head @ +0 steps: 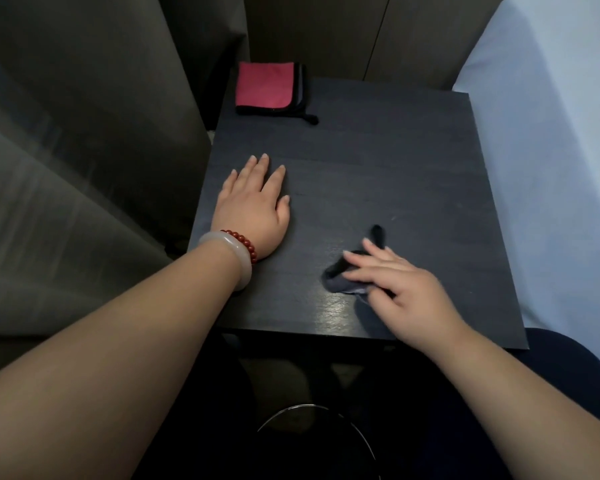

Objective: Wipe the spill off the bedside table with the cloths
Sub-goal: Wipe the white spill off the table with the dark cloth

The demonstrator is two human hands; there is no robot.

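Observation:
A dark bedside table [378,161] fills the middle of the view. My right hand [399,282] presses a bunched dark grey cloth [340,277] onto the table near its front edge; a dark corner of the cloth sticks out past my fingertips. A wet sheen [336,306] shows on the tabletop just in front of the cloth. My left hand [253,209] lies flat and empty on the table's left side, fingers spread. A folded pink cloth with black trim [265,86] rests on a darker folded cloth at the far left corner.
Grey curtains [84,150] hang close to the table's left side. A bed with a white sheet [551,133] borders the right side. Below the table's front edge sits a round dark bin with a shiny rim [326,431].

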